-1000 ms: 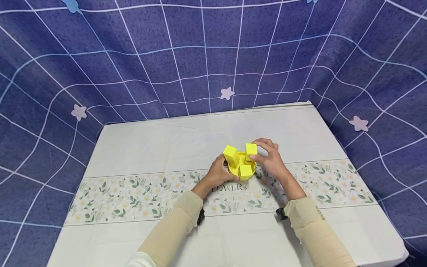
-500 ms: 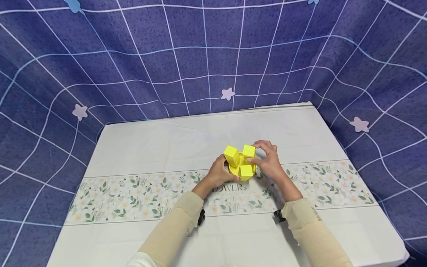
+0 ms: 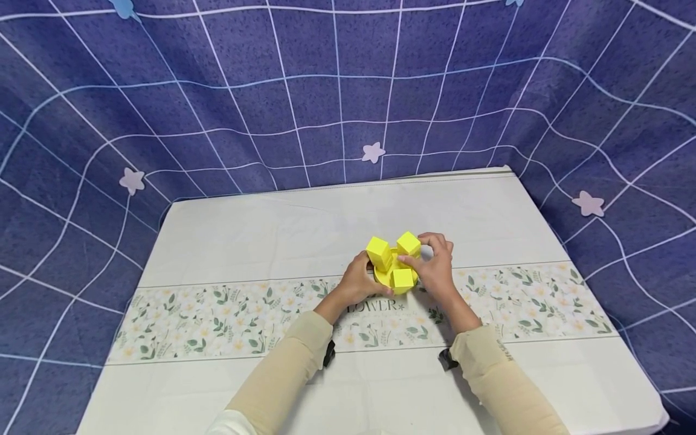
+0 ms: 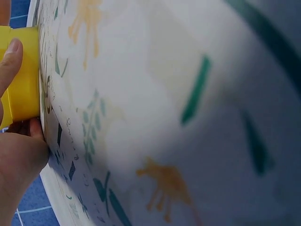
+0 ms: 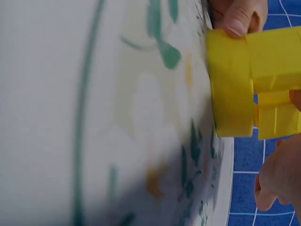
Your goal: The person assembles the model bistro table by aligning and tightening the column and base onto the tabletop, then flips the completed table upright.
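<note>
A yellow round base (image 3: pixel 382 278) sits on the tablecloth with three square-topped yellow blocks standing in it. My left hand (image 3: pixel 356 281) holds the base from the left, thumb at its near side and fingers around the far side. At the back right, my right hand (image 3: pixel 437 269) pinches one block (image 3: pixel 409 243) between thumb and fingers; its top lies diagonally. The left block (image 3: pixel 379 251) and the front block (image 3: pixel 403 279) stand beside it. In the right wrist view the base (image 5: pixel 230 84) rests flat on the cloth, with the blocks (image 5: pixel 275 59) rising from it.
A white tablecloth (image 3: pixel 244 235) with a floral band (image 3: pixel 217 320) covers the table. Behind and at both sides hangs a blue gridded curtain (image 3: pixel 304 103) with star shapes. Dark wrist straps (image 3: pixel 448 359) sit at both sleeves.
The block in my right hand has turned, its top going from square-on to diagonal. My right wrist and forearm have swung slightly left. My left hand keeps its hold on the base.
</note>
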Action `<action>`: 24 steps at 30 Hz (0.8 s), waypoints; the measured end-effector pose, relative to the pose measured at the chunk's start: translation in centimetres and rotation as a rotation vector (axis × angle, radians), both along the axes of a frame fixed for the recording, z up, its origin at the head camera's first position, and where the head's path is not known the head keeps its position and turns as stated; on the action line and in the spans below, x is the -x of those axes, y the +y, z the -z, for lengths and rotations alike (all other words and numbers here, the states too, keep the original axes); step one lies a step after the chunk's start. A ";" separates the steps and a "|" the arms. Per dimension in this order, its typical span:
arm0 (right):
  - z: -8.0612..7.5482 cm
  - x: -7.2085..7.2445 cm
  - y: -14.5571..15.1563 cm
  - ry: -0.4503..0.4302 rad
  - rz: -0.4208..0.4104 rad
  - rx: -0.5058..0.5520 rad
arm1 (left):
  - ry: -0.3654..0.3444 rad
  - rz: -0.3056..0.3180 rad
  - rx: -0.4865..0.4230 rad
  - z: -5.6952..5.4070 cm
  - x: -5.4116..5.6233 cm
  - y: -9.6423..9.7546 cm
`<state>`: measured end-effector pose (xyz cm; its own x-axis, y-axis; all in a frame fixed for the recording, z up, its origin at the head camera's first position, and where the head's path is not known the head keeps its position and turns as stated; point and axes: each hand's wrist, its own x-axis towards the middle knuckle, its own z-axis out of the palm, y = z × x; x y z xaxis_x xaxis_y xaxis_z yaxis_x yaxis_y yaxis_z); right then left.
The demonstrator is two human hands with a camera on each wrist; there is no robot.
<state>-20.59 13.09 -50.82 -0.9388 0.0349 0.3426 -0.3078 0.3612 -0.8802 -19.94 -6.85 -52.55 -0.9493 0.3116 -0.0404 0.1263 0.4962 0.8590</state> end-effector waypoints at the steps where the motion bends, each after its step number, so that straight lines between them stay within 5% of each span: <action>1: 0.0 0.0 -0.1 0.014 0.008 0.002 | 0.000 -0.001 0.000 0.0 0.0 0.0; 8: -0.5 -0.1 -0.3 -0.081 -0.009 -0.054 | 0.000 -0.001 0.000 -0.2 0.0 0.0; 19: -2.6 1.1 0.8 -0.248 -0.217 -0.163 | -0.013 -0.006 -0.001 -0.3 -0.1 0.0; 24: -2.6 1.4 0.7 -0.262 -0.187 -0.141 | -0.016 -0.010 0.002 -0.2 -0.1 0.0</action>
